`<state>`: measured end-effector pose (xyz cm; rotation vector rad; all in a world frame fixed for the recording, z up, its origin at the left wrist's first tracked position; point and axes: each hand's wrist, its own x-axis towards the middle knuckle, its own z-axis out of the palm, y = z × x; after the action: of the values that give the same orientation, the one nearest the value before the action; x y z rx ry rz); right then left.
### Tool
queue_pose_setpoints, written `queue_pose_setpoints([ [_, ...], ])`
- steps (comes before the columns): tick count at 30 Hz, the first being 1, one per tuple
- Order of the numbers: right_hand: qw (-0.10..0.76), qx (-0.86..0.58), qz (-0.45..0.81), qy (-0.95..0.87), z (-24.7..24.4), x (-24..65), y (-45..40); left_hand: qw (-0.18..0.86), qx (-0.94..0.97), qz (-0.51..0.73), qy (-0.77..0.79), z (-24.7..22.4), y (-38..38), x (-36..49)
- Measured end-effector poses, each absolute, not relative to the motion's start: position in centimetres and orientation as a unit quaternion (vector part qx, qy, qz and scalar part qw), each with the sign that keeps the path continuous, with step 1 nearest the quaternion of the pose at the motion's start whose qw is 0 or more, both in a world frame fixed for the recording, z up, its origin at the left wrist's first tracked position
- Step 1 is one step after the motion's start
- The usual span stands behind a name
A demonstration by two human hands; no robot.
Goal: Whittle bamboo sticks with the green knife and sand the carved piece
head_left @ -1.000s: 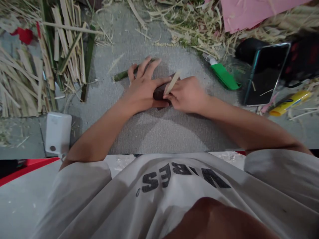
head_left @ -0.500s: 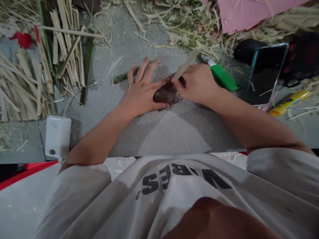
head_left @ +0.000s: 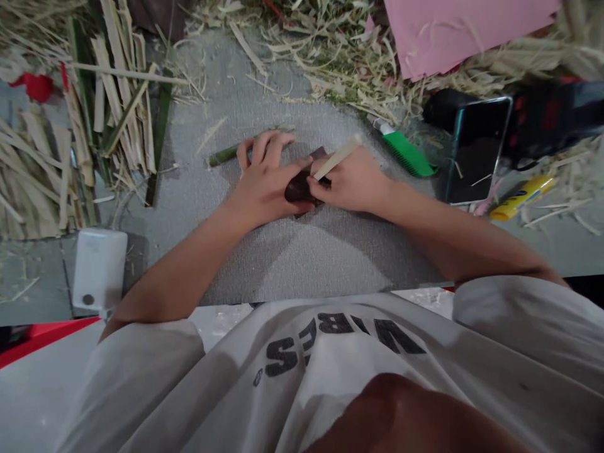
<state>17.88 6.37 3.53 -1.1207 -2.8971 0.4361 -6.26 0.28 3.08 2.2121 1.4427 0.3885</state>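
A dark brown sheet (head_left: 298,189) lies on the grey table between my two hands. My left hand (head_left: 264,179) rests with its fingers spread, its thumb and index finger on either side of the sheet. Beyond those fingers lies a green stem (head_left: 223,155). My right hand (head_left: 352,179) is closed around a pale flat strip (head_left: 338,156), whose upper end points up and to the right. The strip's lower end is over the sheet, near my left index finger.
Cut strips (head_left: 125,94) and a white power bank (head_left: 99,269) are at the left. A green cutter (head_left: 410,154), a phone (head_left: 479,151) and a yellow tube (head_left: 521,197) lie at the right. Shavings (head_left: 302,47) and pink paper (head_left: 462,31) are at the back.
My right hand has moved left over the sheet with the strip. The fingers of my left hand are more bent. The whole view has shifted a little.
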Motion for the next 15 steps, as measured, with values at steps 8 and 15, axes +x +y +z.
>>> queue_pose_setpoints([
  [8, -0.035, -0.372, 0.138, -0.917, 4.4, 17.6, 6.0, 0.234, 0.800, 0.117, 0.541, 3.3, 0.0, -5.9],
  [15, -0.042, -0.418, 0.076, -0.904, 4.7, 17.4, 6.1, 0.214, 0.805, 0.100, 0.545, 3.4, -0.1, -5.7],
])
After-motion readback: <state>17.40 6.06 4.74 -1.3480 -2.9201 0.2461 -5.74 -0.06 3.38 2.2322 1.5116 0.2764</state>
